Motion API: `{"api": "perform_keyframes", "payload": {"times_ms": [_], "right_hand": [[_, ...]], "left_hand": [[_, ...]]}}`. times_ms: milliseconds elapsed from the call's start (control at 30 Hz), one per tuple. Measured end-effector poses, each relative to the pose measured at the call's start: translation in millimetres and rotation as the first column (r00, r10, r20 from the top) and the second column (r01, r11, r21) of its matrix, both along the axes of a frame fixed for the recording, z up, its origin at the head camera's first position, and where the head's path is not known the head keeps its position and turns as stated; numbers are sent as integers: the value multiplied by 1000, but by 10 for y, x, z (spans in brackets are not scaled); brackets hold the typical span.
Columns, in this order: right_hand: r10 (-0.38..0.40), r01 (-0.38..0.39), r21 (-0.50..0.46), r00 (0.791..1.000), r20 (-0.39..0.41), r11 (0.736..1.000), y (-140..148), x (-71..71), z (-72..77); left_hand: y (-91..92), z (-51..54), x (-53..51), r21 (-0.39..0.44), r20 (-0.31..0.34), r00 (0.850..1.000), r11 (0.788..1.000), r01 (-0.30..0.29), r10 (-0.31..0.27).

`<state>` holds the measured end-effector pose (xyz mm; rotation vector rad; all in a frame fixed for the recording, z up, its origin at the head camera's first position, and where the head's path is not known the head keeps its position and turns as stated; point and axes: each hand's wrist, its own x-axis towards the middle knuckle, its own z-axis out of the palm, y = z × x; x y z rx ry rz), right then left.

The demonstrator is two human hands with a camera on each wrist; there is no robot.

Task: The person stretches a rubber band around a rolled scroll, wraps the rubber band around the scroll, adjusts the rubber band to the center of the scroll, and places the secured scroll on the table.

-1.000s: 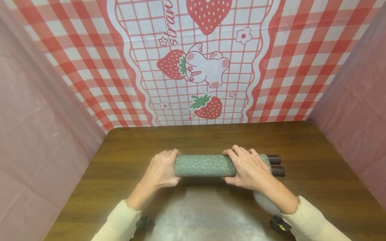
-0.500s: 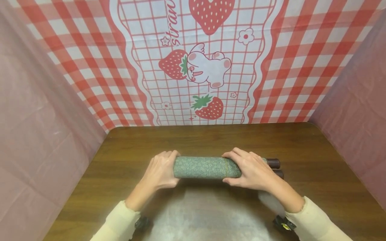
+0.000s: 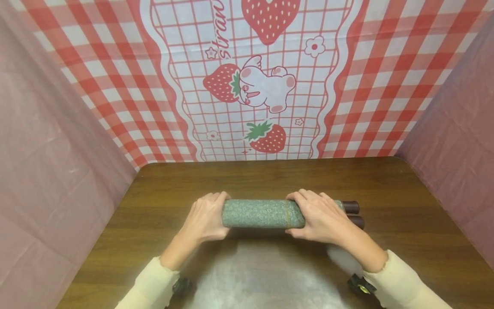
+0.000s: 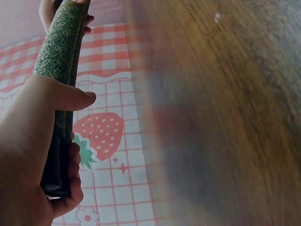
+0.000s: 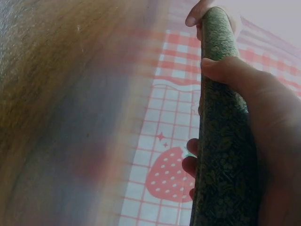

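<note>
A rolled-up scroll (image 3: 256, 213) in green patterned cloth is held level, raised off the table. Two dark roller ends (image 3: 351, 207) stick out side by side at its right. My left hand (image 3: 206, 216) grips the left end; in the left wrist view its thumb (image 4: 77, 99) lies across the scroll and the fingers curl round the far side, by a dark end piece (image 4: 56, 169). Toward the other end, my right hand (image 3: 320, 216) holds the scroll between thumb (image 5: 221, 70) and curled fingers. Both palms cover part of the cloth.
Beneath the scroll lies a brown wood-grain table (image 3: 173, 180) with a glossy bright patch in front. A red-and-white strawberry cloth (image 3: 270, 86) hangs behind it. Pink drapes (image 3: 46, 193) close off both sides.
Over the last second the scroll has tilted slightly and partly come back, its roller ends dipping behind the right hand and showing again. Both hands keep their hold.
</note>
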<state>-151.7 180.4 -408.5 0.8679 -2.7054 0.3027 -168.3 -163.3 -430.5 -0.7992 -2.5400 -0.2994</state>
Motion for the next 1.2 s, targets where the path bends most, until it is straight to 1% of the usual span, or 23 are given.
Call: {"api": "perform_keyframes", "payload": {"times_ms": [100, 200, 333, 467, 567, 733, 800, 967, 1200], "right_hand": [[-12, 13, 37, 1000, -7, 999, -17, 6, 13], [-26, 26, 54, 1000, -8, 998, -33, 12, 11], [-55, 56, 72, 998, -10, 996, -54, 23, 3], [-78, 80, 95, 997, -17, 992, -72, 27, 6], [-67, 68, 74, 998, -17, 995, -64, 19, 8], [-22, 23, -28, 1000, 14, 999, -20, 6, 21], [-6, 6, -49, 1000, 14, 999, -6, 0, 23], [15, -16, -39, 1000, -20, 999, -3, -13, 14], [-14, 13, -15, 999, -49, 1000, -41, -4, 26]], "left_hand": [[3, -12, 2, 4, 14, 1000, 1000, 2, -2], [6, -35, 7, 1, 24, 1000, 1000, 1, -1], [20, -54, 10, -6, 13, 1000, 1000, 0, 0], [36, -43, 14, -9, 4, 1000, 1000, 0, 0], [34, -34, 15, -5, -3, 1000, 1000, 2, -2], [12, -26, 7, 2, -11, 1000, 1000, 1, -1], [3, -24, 4, 5, -8, 1000, 1000, -2, 2], [-8, -27, -2, 11, -1, 1000, 1000, -3, 3], [2, -42, -13, 18, 3, 1000, 1000, 1, -1]]}}
